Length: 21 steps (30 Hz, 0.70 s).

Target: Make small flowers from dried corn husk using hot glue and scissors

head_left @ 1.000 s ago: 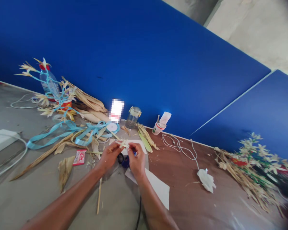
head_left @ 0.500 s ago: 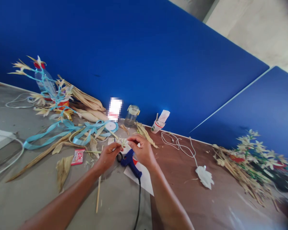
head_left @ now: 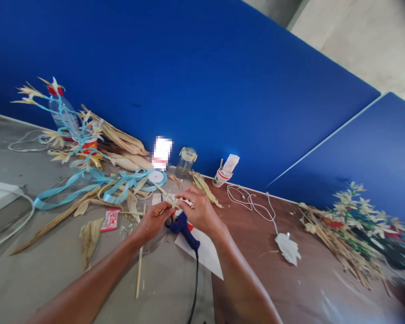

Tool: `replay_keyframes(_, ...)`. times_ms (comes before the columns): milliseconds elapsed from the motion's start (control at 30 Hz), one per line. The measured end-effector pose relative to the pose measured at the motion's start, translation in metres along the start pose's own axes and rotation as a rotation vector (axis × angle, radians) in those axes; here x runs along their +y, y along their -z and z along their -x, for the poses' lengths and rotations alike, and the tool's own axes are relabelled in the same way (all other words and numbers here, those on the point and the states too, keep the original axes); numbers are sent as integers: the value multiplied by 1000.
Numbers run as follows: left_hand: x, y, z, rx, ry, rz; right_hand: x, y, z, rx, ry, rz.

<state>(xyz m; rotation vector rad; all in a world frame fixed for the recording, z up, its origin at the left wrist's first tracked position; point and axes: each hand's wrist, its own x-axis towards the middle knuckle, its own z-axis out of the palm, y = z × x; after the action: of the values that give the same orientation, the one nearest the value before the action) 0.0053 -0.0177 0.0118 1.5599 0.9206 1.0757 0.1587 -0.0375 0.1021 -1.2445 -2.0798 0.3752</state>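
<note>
My left hand [head_left: 157, 219] pinches a small pale flower made of dried husk [head_left: 174, 203], its stem side hidden by the fingers. Against the same flower, from the right, my right hand [head_left: 198, 208] presses thumb and fingertips together on its petals. Just below both hands lies a blue glue gun [head_left: 185, 231] with a black cord, resting over a white sheet of paper [head_left: 207, 256]. A pair of scissors [head_left: 169, 222] shows partly beside the gun's nozzle. A thin wooden stick [head_left: 139, 274] lies under my left wrist.
Light blue ribbon [head_left: 70, 184] and dried corn husks [head_left: 121, 139] spread on the left, near a red-capped bottle [head_left: 62, 110]. A lidded jar [head_left: 185, 162] and paper cup [head_left: 220, 178] stand along the blue partition [head_left: 202, 81]. White flowers [head_left: 361, 207] lie at far right.
My right hand has moved slightly left and down, closing its fingers onto the flower. My left hand has shifted slightly right. The white paper's lower corner has slid a little to the right.
</note>
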Motion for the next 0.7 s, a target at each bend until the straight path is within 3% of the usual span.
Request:
replay_keyframes(400, 3, 1, 1, -93, -40, -35, 0, 13, 1, -25, 96, 227)
replay_keyframes(700, 6, 0, 1, -91, -27, 8, -4, 22, 4, 34, 42, -19)
